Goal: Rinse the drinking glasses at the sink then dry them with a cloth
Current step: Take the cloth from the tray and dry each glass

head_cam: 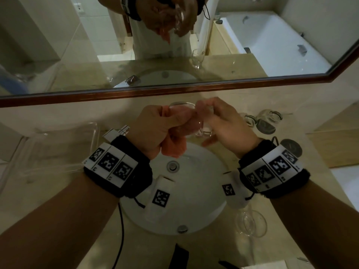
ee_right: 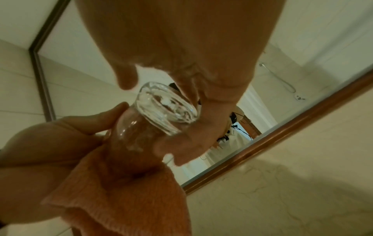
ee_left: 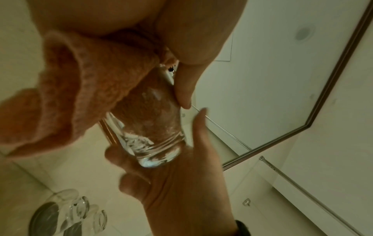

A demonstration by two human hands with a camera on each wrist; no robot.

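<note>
Over the white sink [head_cam: 196,193] both hands hold one clear drinking glass [head_cam: 203,131] on its side. My right hand [head_cam: 213,117] grips its thick base, with fingers curled round it [ee_right: 177,143]. My left hand [head_cam: 165,123] grips an orange cloth [head_cam: 172,149], part of which is pushed into the glass's mouth. In the left wrist view the cloth [ee_left: 80,95] fills the glass [ee_left: 153,127] and shows through its wall. The rest of the cloth [ee_right: 125,196] hangs below the glass [ee_right: 161,115]. The glass's rim is hidden by my left hand.
Several glasses [head_cam: 262,119] stand on dark coasters at the back right of the beige counter. A stemmed glass [head_cam: 250,222] stands right of the sink, near my right forearm. A clear tray [head_cam: 58,148] lies at the left. A framed mirror [head_cam: 174,90] runs behind the sink.
</note>
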